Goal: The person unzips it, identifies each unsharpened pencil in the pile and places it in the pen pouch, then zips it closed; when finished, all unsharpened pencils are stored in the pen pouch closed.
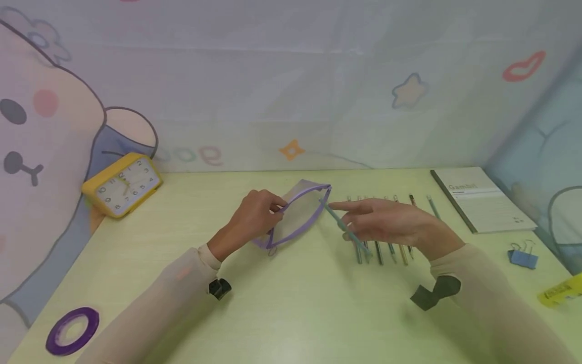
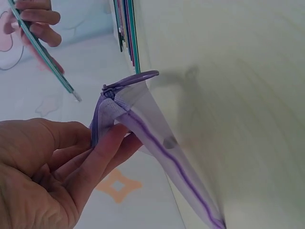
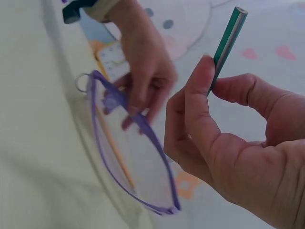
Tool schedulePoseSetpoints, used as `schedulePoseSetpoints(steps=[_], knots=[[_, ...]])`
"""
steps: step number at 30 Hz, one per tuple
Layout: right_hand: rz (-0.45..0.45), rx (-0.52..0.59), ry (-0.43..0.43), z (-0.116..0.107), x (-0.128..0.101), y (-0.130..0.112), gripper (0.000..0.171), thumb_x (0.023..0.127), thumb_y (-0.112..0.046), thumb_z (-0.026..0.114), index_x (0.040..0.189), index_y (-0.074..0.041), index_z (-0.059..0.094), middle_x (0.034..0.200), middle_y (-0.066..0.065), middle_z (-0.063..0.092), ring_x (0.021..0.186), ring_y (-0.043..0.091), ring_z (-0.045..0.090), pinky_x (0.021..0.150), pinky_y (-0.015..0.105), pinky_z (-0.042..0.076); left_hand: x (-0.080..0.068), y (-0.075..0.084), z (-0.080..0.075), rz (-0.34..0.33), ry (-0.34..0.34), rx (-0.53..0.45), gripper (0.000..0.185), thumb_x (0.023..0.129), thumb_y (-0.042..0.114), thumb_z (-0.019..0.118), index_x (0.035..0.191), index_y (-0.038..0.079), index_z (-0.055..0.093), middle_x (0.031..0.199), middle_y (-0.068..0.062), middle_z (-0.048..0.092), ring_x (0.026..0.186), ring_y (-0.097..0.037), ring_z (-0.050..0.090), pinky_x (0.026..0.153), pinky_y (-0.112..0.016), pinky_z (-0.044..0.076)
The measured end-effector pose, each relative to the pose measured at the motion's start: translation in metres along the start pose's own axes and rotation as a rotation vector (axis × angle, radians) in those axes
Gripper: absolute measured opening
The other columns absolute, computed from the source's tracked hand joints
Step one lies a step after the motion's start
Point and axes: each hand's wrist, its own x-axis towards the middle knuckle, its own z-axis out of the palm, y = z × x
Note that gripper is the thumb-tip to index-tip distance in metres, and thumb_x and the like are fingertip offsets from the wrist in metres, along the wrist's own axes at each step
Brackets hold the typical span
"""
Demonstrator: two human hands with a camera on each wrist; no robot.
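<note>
- The left hand point(image 1: 252, 215) pinched the purple-trimmed pencil pouch's point(image 1: 297, 215) rim, holding it open above the surface point(image 1: 291, 303).
- The right hand point(image 1: 386, 222) gripped a green pencil point(image 1: 347, 230) beside the opening.
- Only the right wrist view showed a yellow pencil point(image 3: 114, 148) inside.

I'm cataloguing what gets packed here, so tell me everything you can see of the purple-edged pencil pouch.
The pencil pouch is a translucent, soft, mesh-like bag edged with a purple zipper that has a small ring pull at its near end. It is unzipped, its mouth gaping wide. The left hand grips its upper edge and props it tilted on the pale green table. One yellow pencil lies inside. The teal pencil in the right hand points toward its mouth.
</note>
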Motion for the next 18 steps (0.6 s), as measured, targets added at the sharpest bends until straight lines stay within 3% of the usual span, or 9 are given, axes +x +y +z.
schedulePoseSetpoints(steps=[2, 5, 7, 9, 12, 15, 18], knots=[[-0.001, 0.026, -0.021, 0.009, 0.012, 0.002, 0.07, 0.099, -0.014, 0.059, 0.161, -0.01, 0.027, 0.121, 0.002, 0.058, 0.125, 0.025, 0.059, 0.105, 0.028, 0.049, 0.0, 0.0, 0.001, -0.003, -0.002, -0.004, 0.029, 0.094, 0.006, 0.062, 0.12, 0.001, 0.074, 0.109, -0.017, 0.077, 0.085, -0.023, 0.078, 0.053, -0.021, 0.053], [-0.006, 0.027, -0.024, 0.018, 0.034, 0.008, 0.074, 0.099, -0.014, 0.058, 0.161, -0.007, 0.021, 0.105, -0.002, 0.058, 0.135, 0.029, 0.051, 0.11, 0.033, 0.047, -0.001, 0.0, 0.001, -0.005, -0.002, -0.008, 0.029, 0.094, 0.005, 0.062, 0.12, 0.001, 0.074, 0.109, -0.016, 0.077, 0.086, -0.023, 0.078, 0.054, -0.021, 0.054], [-0.002, 0.009, -0.016, 0.02, 0.049, 0.011, 0.077, 0.099, -0.013, 0.057, 0.162, -0.004, 0.014, 0.117, 0.003, 0.061, 0.141, 0.032, 0.046, 0.114, 0.038, 0.044, 0.0, 0.0, 0.002, -0.007, -0.004, -0.02, 0.029, 0.094, 0.005, 0.062, 0.12, 0.0, 0.074, 0.109, -0.017, 0.077, 0.084, -0.023, 0.078, 0.054, -0.021, 0.055], [0.007, -0.02, 0.015, 0.021, 0.064, 0.014, 0.08, 0.099, -0.013, 0.056, 0.162, -0.003, 0.008, 0.12, 0.012, 0.063, 0.138, 0.032, 0.051, 0.114, 0.042, 0.043, 0.0, 0.001, 0.002, -0.007, -0.007, -0.035, 0.029, 0.094, 0.005, 0.062, 0.12, 0.0, 0.073, 0.11, -0.018, 0.077, 0.082, -0.024, 0.078, 0.054, -0.022, 0.056], [0.045, -0.116, 0.105, 0.024, 0.083, 0.013, 0.085, 0.097, -0.021, 0.06, 0.162, -0.003, 0.009, 0.144, 0.02, 0.054, 0.131, 0.03, 0.059, 0.116, 0.045, 0.04, 0.001, 0.0, 0.001, -0.011, -0.008, -0.043, 0.029, 0.094, 0.005, 0.063, 0.121, -0.001, 0.073, 0.108, -0.019, 0.077, 0.077, -0.022, 0.077, 0.053, -0.022, 0.056], [0.064, -0.146, 0.193, 0.029, 0.102, 0.012, 0.087, 0.094, -0.022, 0.064, 0.162, -0.002, 0.013, 0.131, 0.016, 0.065, 0.116, 0.022, 0.067, 0.113, 0.045, 0.043, 0.002, 0.0, -0.002, -0.021, -0.014, -0.054, 0.03, 0.094, 0.004, 0.063, 0.122, -0.002, 0.072, 0.108, -0.02, 0.077, 0.07, -0.019, 0.076, 0.054, -0.023, 0.057], [0.047, -0.123, 0.255, 0.035, 0.119, 0.011, 0.081, 0.092, -0.016, 0.066, 0.159, 0.001, 0.022, 0.11, 0.011, 0.072, 0.098, 0.017, 0.072, 0.101, 0.039, 0.052, 0.001, -0.001, -0.004, -0.026, -0.015, -0.066, 0.031, 0.093, 0.004, 0.063, 0.123, -0.002, 0.071, 0.107, -0.02, 0.076, 0.064, -0.017, 0.075, 0.054, -0.023, 0.057]])
